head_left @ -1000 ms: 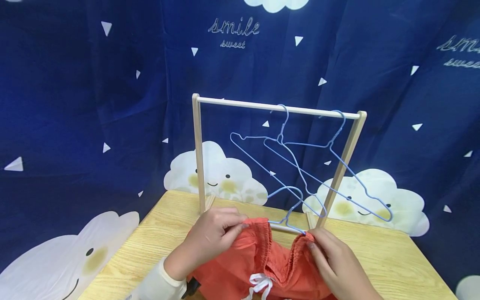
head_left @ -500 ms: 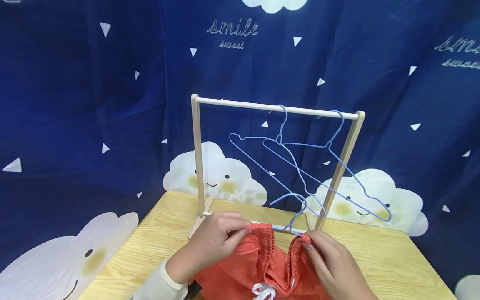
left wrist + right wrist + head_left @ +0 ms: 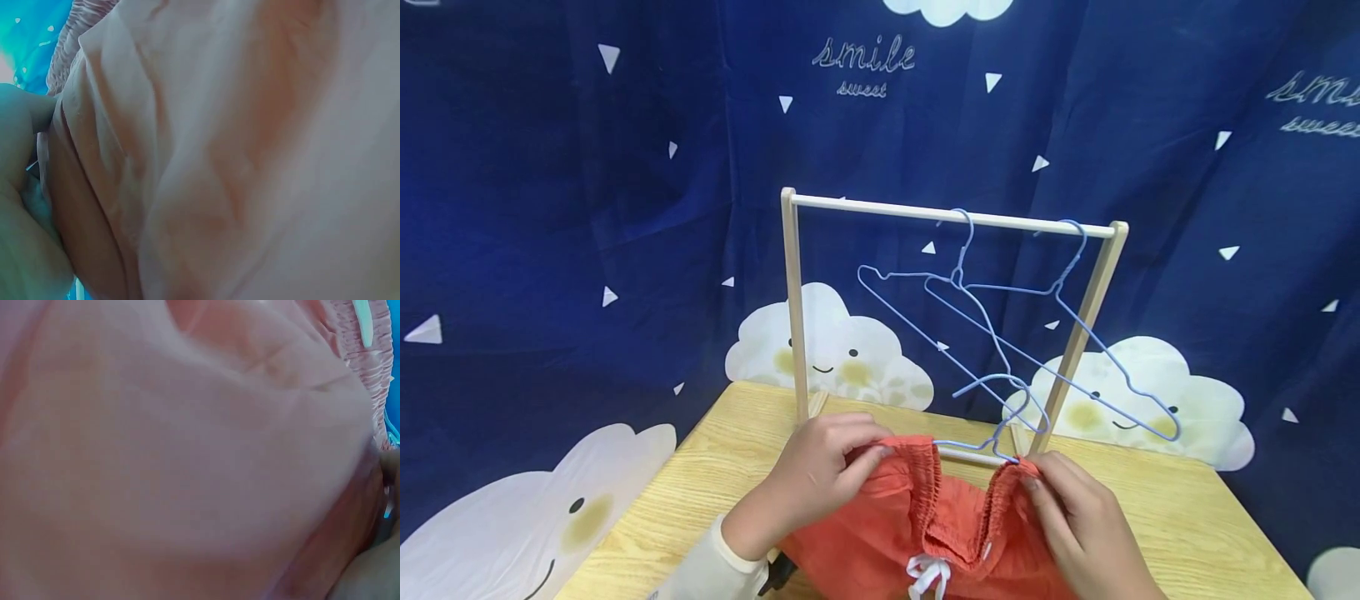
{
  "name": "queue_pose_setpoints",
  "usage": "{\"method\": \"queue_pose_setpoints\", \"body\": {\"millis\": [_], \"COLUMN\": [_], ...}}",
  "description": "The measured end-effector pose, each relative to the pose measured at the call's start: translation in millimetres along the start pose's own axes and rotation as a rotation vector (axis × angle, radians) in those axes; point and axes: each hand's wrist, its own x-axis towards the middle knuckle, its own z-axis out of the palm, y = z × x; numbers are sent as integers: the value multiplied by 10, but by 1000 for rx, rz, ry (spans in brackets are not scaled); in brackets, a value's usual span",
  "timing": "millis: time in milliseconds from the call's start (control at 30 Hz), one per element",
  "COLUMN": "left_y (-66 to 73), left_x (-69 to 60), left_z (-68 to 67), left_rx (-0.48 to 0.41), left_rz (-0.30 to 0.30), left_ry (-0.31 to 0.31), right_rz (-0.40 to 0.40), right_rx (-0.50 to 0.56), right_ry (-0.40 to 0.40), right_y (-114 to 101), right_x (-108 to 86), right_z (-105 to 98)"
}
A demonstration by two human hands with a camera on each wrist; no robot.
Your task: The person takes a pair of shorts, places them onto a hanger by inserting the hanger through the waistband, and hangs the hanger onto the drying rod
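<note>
Red shorts [image 3: 872, 533] with a gathered waistband and a white drawstring bow [image 3: 928, 573] hang between my hands at the bottom of the head view. My left hand [image 3: 823, 467] pinches the waistband's left side between thumb and fingers. On its right side, my right hand [image 3: 1086, 517] grips the band. A blue wire hanger [image 3: 997, 437] rises from the waistband opening, hook up and pointing left; its ends are hidden by cloth and hands. Fabric [image 3: 206, 156] fills most of the left wrist view, and cloth [image 3: 187, 444] likewise covers the right wrist view.
Behind the shorts stands a small wooden clothes rack [image 3: 796, 308] on the table [image 3: 1165, 517]. Two blue hangers, a left one [image 3: 988, 321] and a right one [image 3: 1093, 333], hang from its top bar [image 3: 880, 208]. A dark blue printed curtain [image 3: 587, 167] closes off the back.
The hanger and shorts dipped slightly, then came back up. The hook has shifted to the right and tilted. Both hands keep their hold on the waistband.
</note>
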Motion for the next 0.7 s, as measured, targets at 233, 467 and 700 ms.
{"method": "queue_pose_setpoints", "body": {"millis": [233, 467, 700], "left_y": [-44, -87, -78], "left_x": [11, 19, 18], "left_z": [-52, -94, -100], "left_rx": [20, 36, 48], "left_rz": [-7, -21, -28], "left_ry": [24, 39, 35], "right_rz": [21, 47, 14], "right_rx": [15, 8, 5], "right_ry": [42, 53, 69], "right_y": [36, 81, 118], "right_x": [7, 30, 35], "right_z": [-57, -132, -158]}}
